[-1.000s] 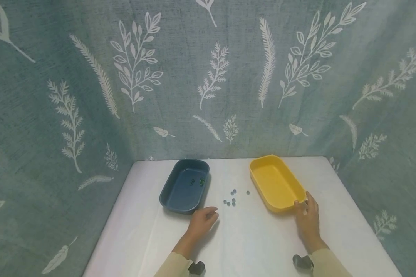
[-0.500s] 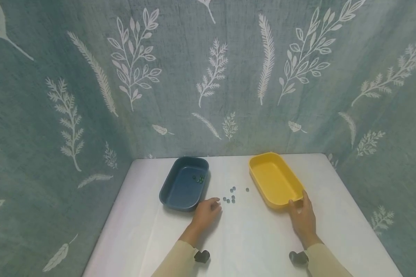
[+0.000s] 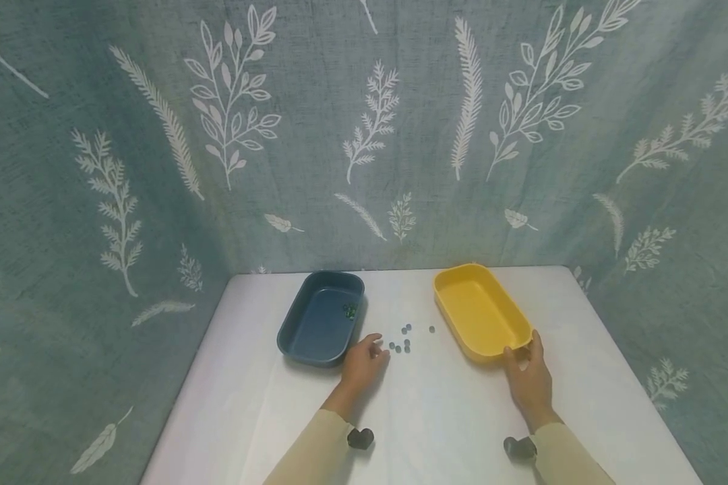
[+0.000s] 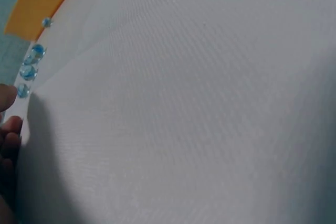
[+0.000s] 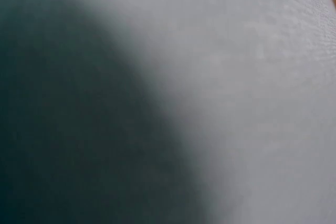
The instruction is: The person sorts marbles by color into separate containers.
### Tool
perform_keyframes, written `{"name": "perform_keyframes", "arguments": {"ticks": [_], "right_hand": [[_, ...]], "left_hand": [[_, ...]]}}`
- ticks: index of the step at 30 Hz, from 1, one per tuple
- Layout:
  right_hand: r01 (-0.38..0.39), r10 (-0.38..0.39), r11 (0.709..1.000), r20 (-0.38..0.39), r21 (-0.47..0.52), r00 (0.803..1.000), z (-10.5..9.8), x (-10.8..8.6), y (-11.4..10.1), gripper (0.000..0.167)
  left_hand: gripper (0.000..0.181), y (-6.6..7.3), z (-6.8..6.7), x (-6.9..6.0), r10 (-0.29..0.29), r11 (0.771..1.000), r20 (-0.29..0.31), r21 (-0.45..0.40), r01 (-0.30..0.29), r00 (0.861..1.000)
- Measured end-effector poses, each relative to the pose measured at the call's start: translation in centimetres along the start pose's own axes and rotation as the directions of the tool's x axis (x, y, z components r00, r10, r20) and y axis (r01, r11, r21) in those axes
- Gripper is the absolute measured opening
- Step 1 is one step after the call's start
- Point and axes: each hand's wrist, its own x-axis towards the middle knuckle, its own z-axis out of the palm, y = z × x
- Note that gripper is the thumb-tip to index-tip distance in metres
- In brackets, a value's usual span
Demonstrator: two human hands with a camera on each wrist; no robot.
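My left hand (image 3: pixel 364 360) is by the near right corner of the dark blue tray (image 3: pixel 288 330), fingers bent loosely and thumb apart from them. Just beyond its fingertips lie several small clear-blue glass marbles (image 3: pixel 398 349) on the white cloth; the left wrist view shows marbles (image 4: pixel 28 72) close to the fingers (image 4: pixel 7 97). Within the blue tray, several green marbles (image 3: pixel 350 311) cluster at the right side. My right hand (image 3: pixel 530 380) holds the near right corner of the yellow tray (image 3: pixel 482 353), thumb and fingers on either side. The right wrist view hides this hand.
A single marble (image 3: pixel 432 329) lies apart, nearer the yellow tray. White cloth (image 3: pixel 437 417) covers the table. Leaf-patterned green fabric (image 3: pixel 315 168) hangs behind and along both sides.
My left hand has moved forward and right, closer to the loose marbles. Green marbles in the blue tray have rolled together. My right hand has shifted slightly left along the yellow tray's corner.
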Motion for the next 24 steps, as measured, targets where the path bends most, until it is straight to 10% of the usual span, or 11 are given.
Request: {"name": "perform_keyframes", "arguments": {"ticks": [24], "right_hand": [[-0.001, 0.001, 1.0, -0.009, -0.009, 1.0, -0.2, -0.2, -0.6, 0.082]], "left_hand": [[0.022, 1.4, -0.2, 1.0, 0.07, 0.995, 0.043, 0.067, -0.073, 0.997]]}}
